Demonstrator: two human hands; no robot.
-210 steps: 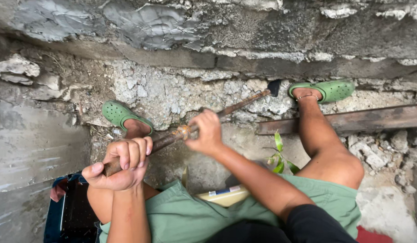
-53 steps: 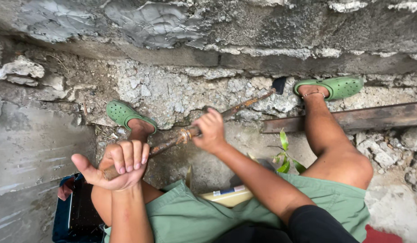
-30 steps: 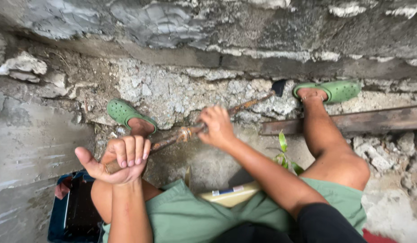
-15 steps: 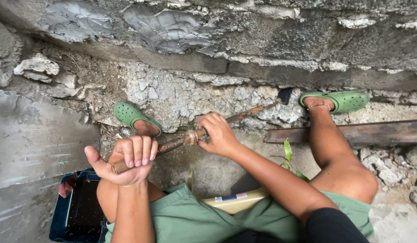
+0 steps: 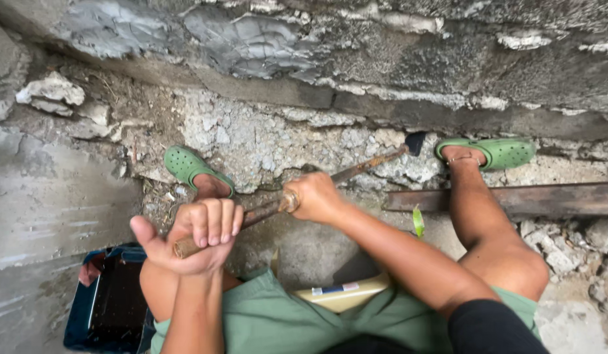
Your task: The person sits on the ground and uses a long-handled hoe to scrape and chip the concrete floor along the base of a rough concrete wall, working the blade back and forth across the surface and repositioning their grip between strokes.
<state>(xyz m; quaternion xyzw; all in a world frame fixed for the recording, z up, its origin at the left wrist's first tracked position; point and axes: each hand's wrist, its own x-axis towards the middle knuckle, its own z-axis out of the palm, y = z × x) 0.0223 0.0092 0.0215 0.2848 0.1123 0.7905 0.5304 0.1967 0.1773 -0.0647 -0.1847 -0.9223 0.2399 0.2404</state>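
Rusty long-handled tool [image 5: 356,167] gripped in both fists, dark head against the crumbling concrete [image 5: 264,141] far right. Left hand [image 5: 199,236] wrapped round the near end, thumb out; right hand [image 5: 314,196] clenched mid-shaft.

Bar [image 5: 356,167] slants between shoes; left shoe [image 5: 192,167] and right shoe [image 5: 497,152] below wall [image 5: 330,59]; plank [image 5: 540,198] right.
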